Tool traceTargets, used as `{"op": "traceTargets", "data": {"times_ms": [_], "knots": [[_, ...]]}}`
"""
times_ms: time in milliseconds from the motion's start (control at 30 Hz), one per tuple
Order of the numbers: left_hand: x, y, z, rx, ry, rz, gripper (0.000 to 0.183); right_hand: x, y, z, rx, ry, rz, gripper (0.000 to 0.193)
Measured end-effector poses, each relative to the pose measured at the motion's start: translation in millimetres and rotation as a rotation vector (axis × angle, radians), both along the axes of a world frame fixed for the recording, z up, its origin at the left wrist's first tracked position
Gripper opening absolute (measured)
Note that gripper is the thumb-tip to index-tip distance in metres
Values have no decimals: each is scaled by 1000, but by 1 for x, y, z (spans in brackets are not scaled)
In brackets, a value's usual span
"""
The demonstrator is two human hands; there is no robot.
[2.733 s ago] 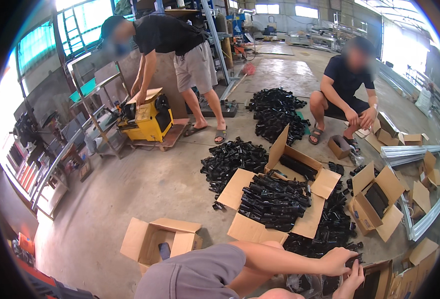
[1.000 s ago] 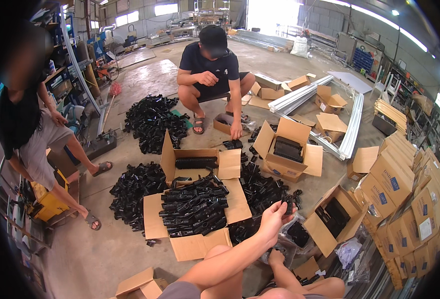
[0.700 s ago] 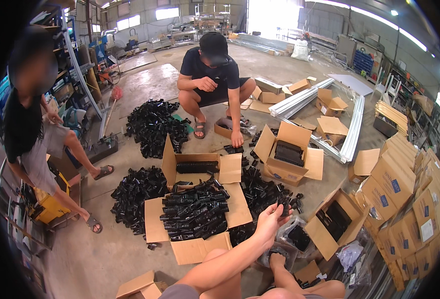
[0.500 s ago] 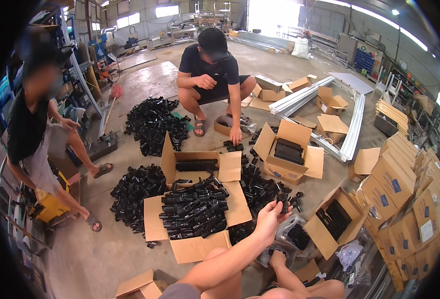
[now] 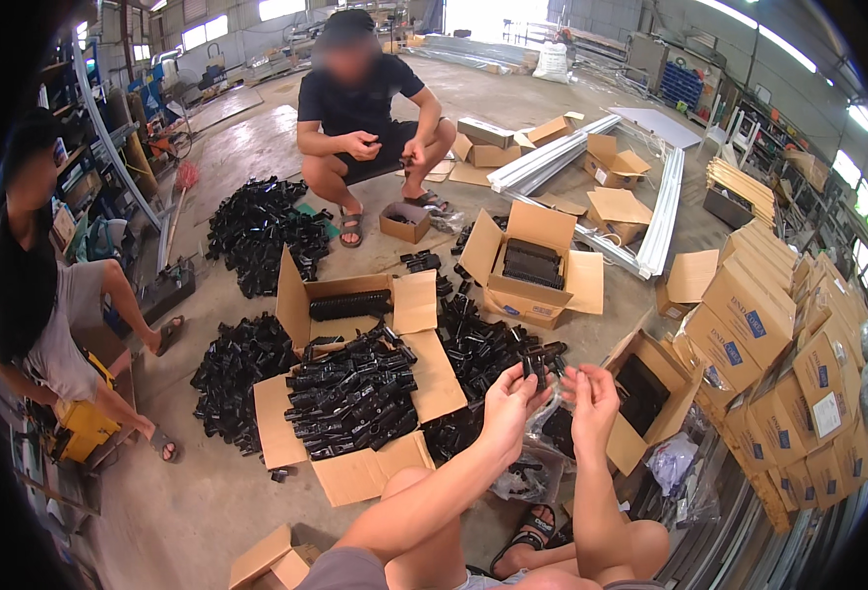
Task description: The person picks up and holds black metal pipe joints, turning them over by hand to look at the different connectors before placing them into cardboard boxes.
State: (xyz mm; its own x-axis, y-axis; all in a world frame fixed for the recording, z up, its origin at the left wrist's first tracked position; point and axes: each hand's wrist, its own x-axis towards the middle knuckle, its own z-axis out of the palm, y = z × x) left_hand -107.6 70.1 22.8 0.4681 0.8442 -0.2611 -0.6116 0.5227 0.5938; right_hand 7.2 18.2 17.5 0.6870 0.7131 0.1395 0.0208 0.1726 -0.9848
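My left hand (image 5: 508,411) is raised in front of me, its fingers closed round a small black part (image 5: 533,365). Close on its right is my right hand (image 5: 592,401), fingertips pinched together; whatever they hold is too small to make out. Beneath and beyond my hands lies a heap of similar black parts (image 5: 465,329). An open carton (image 5: 444,379) to the left is piled high with black parts (image 5: 350,388). Right of my hands stands another open carton (image 5: 685,398) with black pieces inside. Clear plastic bags (image 5: 532,477) lie below my hands.
Two more open cartons (image 5: 416,300) (image 5: 542,307) hold rows of black parts. Further black heaps (image 5: 242,383) (image 5: 267,236) lie left. One co-worker (image 5: 365,103) squats opposite; another (image 5: 26,285) sits at left. Stacked cartons (image 5: 748,324) and white metal profiles (image 5: 660,231) stand right.
My right hand has risen from the plastic bags to beside the part in my left hand. The co-worker opposite has lifted a hand from the floor parts. The whole view has shifted.
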Motion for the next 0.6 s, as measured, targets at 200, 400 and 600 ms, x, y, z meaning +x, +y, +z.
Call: {"op": "traceTargets", "data": {"times_ms": [200, 400, 600], "knots": [[19, -3, -10, 76, 55, 36, 26, -7, 17, 13, 93, -154, 31, 18], [11, -10, 0, 167, 160, 119, 33, -19, 26, 7, 41, 43, 34, 19], [13, -13, 6, 241, 184, 148, 36, -23, 21, 15, 38, 61, 31, 21]]}}
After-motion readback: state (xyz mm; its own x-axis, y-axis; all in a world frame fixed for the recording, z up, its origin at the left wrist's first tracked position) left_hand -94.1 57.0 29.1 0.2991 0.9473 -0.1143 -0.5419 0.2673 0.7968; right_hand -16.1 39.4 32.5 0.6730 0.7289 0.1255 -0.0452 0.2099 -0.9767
